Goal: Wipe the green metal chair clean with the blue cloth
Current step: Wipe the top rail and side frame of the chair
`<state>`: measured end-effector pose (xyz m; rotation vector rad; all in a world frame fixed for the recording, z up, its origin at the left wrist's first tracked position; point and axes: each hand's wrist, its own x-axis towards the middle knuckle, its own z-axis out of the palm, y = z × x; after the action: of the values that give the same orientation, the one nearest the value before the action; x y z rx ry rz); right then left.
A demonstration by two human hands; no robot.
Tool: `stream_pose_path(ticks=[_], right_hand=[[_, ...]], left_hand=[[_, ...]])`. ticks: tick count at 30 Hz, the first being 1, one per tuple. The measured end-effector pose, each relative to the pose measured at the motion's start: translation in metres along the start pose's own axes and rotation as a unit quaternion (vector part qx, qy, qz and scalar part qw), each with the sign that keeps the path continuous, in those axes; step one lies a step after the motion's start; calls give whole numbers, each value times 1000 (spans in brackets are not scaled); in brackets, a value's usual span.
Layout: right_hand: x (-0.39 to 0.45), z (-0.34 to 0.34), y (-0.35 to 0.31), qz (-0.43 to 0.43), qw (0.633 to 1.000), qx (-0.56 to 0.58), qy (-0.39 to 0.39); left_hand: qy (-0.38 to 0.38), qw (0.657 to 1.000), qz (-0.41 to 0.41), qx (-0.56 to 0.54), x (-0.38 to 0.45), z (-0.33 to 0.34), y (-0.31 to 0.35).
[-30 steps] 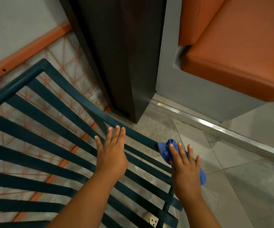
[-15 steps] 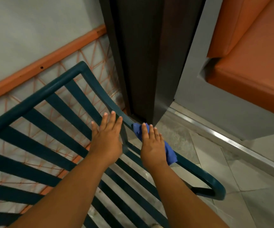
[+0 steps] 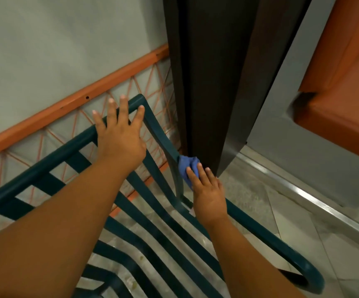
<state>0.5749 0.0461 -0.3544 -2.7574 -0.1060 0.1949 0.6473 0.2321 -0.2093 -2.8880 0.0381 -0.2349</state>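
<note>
The green metal chair (image 3: 161, 136) fills the lower left, its slatted seat and back seen from above. My left hand (image 3: 120, 134) lies flat with spread fingers on the top corner of the backrest frame. My right hand (image 3: 208, 190) presses the bunched blue cloth (image 3: 186, 166) against the chair's right side rail, fingers straight over the cloth. Most of the cloth sits under my fingers, and only its upper part shows.
A dark brown pillar (image 3: 213, 82) stands right behind the cloth, almost touching it. A grey wall with an orange strip (image 3: 88, 97) runs behind the chair. An orange padded bench (image 3: 342, 93) on a grey base is at the right. Grey floor tiles lie below.
My right hand slid the cloth up along the right rail toward the backrest. My left hand moved from the seat slats up to the backrest's top corner. The view shifted with them.
</note>
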Motion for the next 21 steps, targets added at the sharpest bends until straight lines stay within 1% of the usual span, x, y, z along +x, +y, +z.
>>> stream_pose_path(ticks=[3, 5, 10, 12, 14, 16, 18, 20, 21], right_hand=[[3, -6, -14, 43, 999, -8, 24], [15, -9, -28, 51, 998, 7, 38], [49, -29, -65, 19, 988, 100, 114], [58, -45, -81, 13, 977, 175, 122], [69, -63, -96, 9, 963, 244, 116], [81, -77, -108, 18, 951, 289, 109], [93, -89, -117, 24, 940, 324, 107], [102, -100, -128, -1, 932, 340, 123], [105, -105, -135, -40, 932, 331, 143]], left_hand=[[-5, 999, -1, -40, 7, -9, -4], [-17, 998, 1, -54, 8, -12, -4], [-58, 996, 10, -68, 8, -18, -8], [-58, 994, 9, -90, 3, -18, -13], [-39, 991, -8, -126, -5, -17, -20], [-22, 986, -37, -162, -14, -17, -30], [-19, 980, -59, -188, -22, -18, -38], [-29, 975, -69, -208, -28, -23, -42], [-34, 972, -75, -219, -31, -25, -42]])
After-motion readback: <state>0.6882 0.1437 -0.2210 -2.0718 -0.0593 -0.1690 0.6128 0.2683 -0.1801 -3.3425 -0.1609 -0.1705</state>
